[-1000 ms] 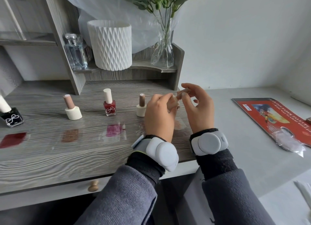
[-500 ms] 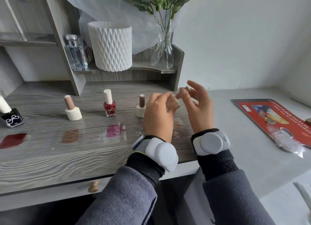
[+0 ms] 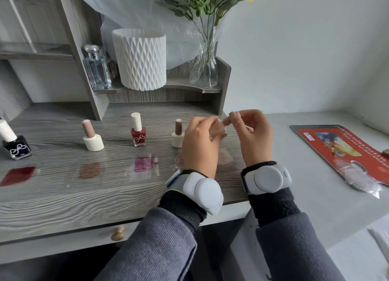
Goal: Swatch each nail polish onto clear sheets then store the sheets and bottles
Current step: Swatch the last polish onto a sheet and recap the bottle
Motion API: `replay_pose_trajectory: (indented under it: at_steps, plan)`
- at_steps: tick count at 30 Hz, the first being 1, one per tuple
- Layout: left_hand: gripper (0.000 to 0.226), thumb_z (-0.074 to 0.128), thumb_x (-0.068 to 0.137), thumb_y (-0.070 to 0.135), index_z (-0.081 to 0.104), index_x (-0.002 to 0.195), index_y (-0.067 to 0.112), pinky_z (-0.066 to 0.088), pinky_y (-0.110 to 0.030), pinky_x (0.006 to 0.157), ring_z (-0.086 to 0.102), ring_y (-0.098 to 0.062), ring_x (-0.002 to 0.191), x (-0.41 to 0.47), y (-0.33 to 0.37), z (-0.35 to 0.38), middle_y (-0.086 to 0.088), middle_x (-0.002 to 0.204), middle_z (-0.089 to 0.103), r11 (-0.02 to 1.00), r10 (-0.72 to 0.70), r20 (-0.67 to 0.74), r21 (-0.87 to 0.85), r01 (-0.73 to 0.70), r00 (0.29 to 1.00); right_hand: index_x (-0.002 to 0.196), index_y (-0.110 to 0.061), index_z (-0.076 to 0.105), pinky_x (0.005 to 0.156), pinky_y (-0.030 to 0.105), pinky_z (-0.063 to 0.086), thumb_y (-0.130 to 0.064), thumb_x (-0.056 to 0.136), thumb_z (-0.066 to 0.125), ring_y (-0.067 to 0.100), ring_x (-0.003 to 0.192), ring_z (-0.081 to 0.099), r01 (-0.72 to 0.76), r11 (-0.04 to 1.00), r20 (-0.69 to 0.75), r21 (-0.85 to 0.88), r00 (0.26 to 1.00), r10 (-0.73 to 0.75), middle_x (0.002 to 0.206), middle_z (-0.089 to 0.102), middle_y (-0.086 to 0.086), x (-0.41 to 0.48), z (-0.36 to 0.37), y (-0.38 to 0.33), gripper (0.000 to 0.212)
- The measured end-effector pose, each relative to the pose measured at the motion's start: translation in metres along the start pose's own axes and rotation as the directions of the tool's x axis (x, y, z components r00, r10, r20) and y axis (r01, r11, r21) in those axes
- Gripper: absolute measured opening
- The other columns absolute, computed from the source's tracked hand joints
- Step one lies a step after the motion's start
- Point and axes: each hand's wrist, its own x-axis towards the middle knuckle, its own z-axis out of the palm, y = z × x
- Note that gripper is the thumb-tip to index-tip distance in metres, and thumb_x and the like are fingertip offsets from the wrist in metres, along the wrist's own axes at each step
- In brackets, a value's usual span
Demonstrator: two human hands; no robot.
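Bottle (image 3: 220,131) sits curled in my left hand (image 3: 200,146), just above the bench (image 3: 84,196). My right hand (image 3: 254,139) pinches its cap (image 3: 227,120). Since a second ago the cap stands less tilted, closer on the bottle; I judge I am screwing it shut.

On my feed, upper centre, a shelf (image 3: 168,87) carries a perfume bottle (image 3: 97,70), a white ribbed pot (image 3: 140,58) and a glass vase (image 3: 204,70) of greenery. At right lies a red pad (image 3: 336,146) with a crumpled plastic wrapper (image 3: 357,175) on its near corner. A wooden knob (image 3: 117,233) sits lower centre.
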Motion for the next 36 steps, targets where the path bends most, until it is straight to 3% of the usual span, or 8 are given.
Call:
replay_pose_trajectory:
  at_steps: [3, 10, 16, 21, 24, 30, 33, 36]
  plan:
    - [0.035, 0.074, 0.081, 0.018, 0.066, 0.115, 0.016, 0.032, -0.011, 0.077, 0.056, -0.013, 0.099, 0.0, 0.001, 0.0, 0.001, 0.11, 0.059, 1.0, 0.007, 0.002, 0.002, -0.007, 1.0, 0.082, -0.025, 0.051, 0.092, 0.055, 0.047, -0.038, 0.085, 0.071, 0.015, 0.088, 0.066, -0.025, 1.0, 0.002, -0.006, 1.0, 0.025, 0.079, 0.072, -0.005, 0.0, 0.002, -0.001, 0.024]
    - [0.04, 0.073, 0.081, 0.018, 0.064, 0.119, 0.011, 0.03, -0.009, 0.082, 0.056, -0.016, 0.102, 0.0, -0.002, 0.001, -0.002, 0.112, 0.06, 1.0, -0.012, -0.019, 0.008, 0.012, 1.0, 0.129, -0.016, 0.053, 0.102, 0.031, 0.044, -0.015, 0.099, 0.053, 0.009, 0.116, 0.061, 0.031, 0.996, 0.111, 0.08, 0.993, -0.04, 0.118, 0.068, 0.004, -0.001, 0.003, -0.002, 0.03]
    - [0.04, 0.072, 0.082, 0.019, 0.063, 0.12, 0.013, 0.031, -0.011, 0.081, 0.055, -0.016, 0.104, 0.0, -0.002, 0.002, -0.002, 0.113, 0.059, 1.0, -0.022, -0.007, 0.002, 0.022, 1.0, 0.115, -0.01, 0.066, 0.095, 0.032, 0.05, -0.003, 0.097, 0.051, 0.016, 0.102, 0.068, 0.093, 0.993, 0.101, 0.074, 0.99, -0.101, 0.093, 0.073, 0.006, 0.0, 0.002, 0.001, 0.025]
    - [0.037, 0.074, 0.08, 0.017, 0.065, 0.116, 0.014, 0.034, -0.014, 0.081, 0.056, -0.017, 0.102, 0.001, -0.003, 0.002, -0.001, 0.111, 0.059, 1.0, -0.017, -0.01, 0.001, 0.017, 1.0, 0.092, -0.02, 0.062, 0.095, 0.055, 0.047, -0.024, 0.092, 0.062, 0.016, 0.091, 0.067, 0.06, 0.998, 0.063, 0.013, 0.996, -0.061, 0.077, 0.072, -0.006, 0.001, 0.002, 0.004, 0.004]
    - [0.034, 0.074, 0.08, 0.016, 0.066, 0.113, 0.015, 0.039, -0.019, 0.081, 0.057, -0.018, 0.101, 0.0, -0.002, 0.003, 0.0, 0.109, 0.059, 1.0, 0.004, 0.005, 0.0, -0.004, 1.0, 0.082, -0.024, 0.05, 0.094, 0.058, 0.045, -0.033, 0.088, 0.068, 0.016, 0.086, 0.065, 0.017, 1.0, 0.024, -0.013, 1.0, -0.017, 0.074, 0.07, -0.011, 0.001, 0.002, 0.004, 0.021]
    - [0.039, 0.074, 0.081, 0.019, 0.064, 0.118, 0.012, 0.042, -0.023, 0.087, 0.056, -0.018, 0.101, 0.002, -0.004, 0.005, -0.002, 0.111, 0.059, 1.0, -0.01, -0.014, 0.001, 0.01, 1.0, 0.124, -0.026, 0.048, 0.106, 0.041, 0.042, -0.022, 0.097, 0.055, 0.007, 0.123, 0.053, 0.083, 0.996, 0.072, 0.041, 0.994, -0.086, 0.129, 0.059, -0.002, 0.001, 0.005, 0.006, 0.028]
    - [0.039, 0.073, 0.081, 0.019, 0.064, 0.119, 0.011, 0.04, -0.02, 0.085, 0.056, -0.018, 0.101, 0.001, -0.004, 0.005, -0.003, 0.111, 0.059, 1.0, -0.01, -0.012, 0.003, 0.01, 1.0, 0.124, -0.016, 0.056, 0.103, 0.029, 0.044, -0.003, 0.099, 0.045, 0.008, 0.117, 0.059, 0.127, 0.987, 0.119, 0.094, 0.983, -0.138, 0.121, 0.065, 0.004, 0.002, 0.005, 0.008, 0.03]
    - [0.039, 0.073, 0.081, 0.018, 0.064, 0.118, 0.01, 0.037, -0.017, 0.084, 0.057, -0.018, 0.101, 0.001, -0.004, 0.004, -0.003, 0.11, 0.059, 1.0, -0.015, -0.013, -0.005, 0.015, 1.0, 0.117, -0.01, 0.066, 0.104, 0.033, 0.044, 0.002, 0.097, 0.045, 0.019, 0.115, 0.061, 0.134, 0.988, 0.112, 0.076, 0.984, -0.142, 0.104, 0.072, 0.002, 0.003, 0.005, 0.011, 0.031]
